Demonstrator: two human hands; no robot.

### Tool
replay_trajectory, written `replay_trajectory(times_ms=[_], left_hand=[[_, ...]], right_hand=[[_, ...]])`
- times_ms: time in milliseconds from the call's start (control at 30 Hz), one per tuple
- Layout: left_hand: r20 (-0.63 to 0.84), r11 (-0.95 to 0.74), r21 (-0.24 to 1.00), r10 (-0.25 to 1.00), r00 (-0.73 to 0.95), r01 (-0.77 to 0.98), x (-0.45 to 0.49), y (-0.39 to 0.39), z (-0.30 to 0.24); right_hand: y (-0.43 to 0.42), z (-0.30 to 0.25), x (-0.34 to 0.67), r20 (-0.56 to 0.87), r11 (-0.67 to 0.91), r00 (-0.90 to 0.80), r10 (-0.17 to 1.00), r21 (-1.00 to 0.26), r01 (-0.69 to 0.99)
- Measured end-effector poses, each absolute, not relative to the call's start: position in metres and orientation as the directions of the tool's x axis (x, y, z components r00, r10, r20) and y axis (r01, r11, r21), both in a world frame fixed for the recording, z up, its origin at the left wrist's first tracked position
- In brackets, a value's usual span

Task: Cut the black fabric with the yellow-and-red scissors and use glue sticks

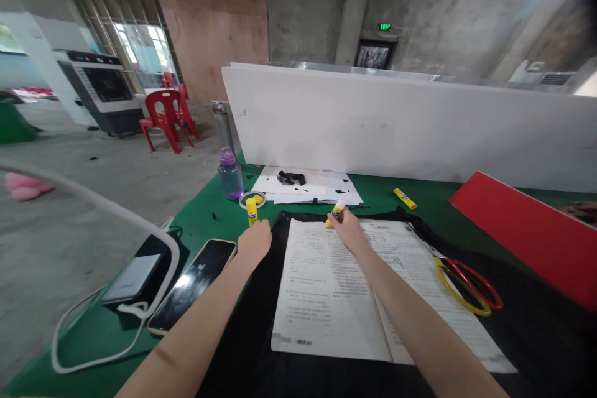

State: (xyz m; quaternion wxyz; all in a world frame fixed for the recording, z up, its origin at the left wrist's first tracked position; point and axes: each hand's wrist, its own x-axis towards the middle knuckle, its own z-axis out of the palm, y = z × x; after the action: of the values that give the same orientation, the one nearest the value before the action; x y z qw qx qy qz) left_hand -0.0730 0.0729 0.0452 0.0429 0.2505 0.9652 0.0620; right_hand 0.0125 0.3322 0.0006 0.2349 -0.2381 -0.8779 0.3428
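Observation:
My right hand (pixel 347 227) is closed around a yellow glue stick (pixel 334 214) with a white end pointing up, just above the top edge of a printed sheet (pixel 321 286). My left hand (pixel 255 240), to the left of the sheet, is curled at the lower end of another upright yellow glue stick (pixel 252 210). The fingers there are partly hidden, but they seem to grip it. The creased sheet lies on black cloth (pixel 254 323). Scissors (pixel 469 286) with red and yellow handles rest across its right side.
A phone (pixel 196 286), a power bank (pixel 135 277) and a white cable (pixel 170 261) lie at left. Behind are a purple bottle (pixel 231 175), a tape roll (pixel 242 200), papers with black scraps (pixel 291 178) and a third glue stick (pixel 405 199). A red board (pixel 527 230) stands right; a white panel (pixel 373 124) spans the back.

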Motion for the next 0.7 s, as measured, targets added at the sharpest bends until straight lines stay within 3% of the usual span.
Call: replay_trajectory(times_ms=[367,567,700], left_hand=[[-0.152,0.848,0.393,0.443,-0.884,0.357,-0.097,0.073,0.046],[-0.187,0.831,0.369,0.505,-0.843,0.416,-0.072,0.056,0.051],[-0.203,0.817,0.290,0.561,-0.802,0.498,-0.046,0.058,0.064]], right_hand=[[0.331,0.005,0.015,0.249,0.644,-0.784,0.568,-0.729,0.235],[0.333,0.000,0.012,0.252,0.636,-0.785,0.566,-0.739,0.221],[0.334,-0.002,0.013,0.267,0.643,-0.787,0.556,-0.739,0.203]])
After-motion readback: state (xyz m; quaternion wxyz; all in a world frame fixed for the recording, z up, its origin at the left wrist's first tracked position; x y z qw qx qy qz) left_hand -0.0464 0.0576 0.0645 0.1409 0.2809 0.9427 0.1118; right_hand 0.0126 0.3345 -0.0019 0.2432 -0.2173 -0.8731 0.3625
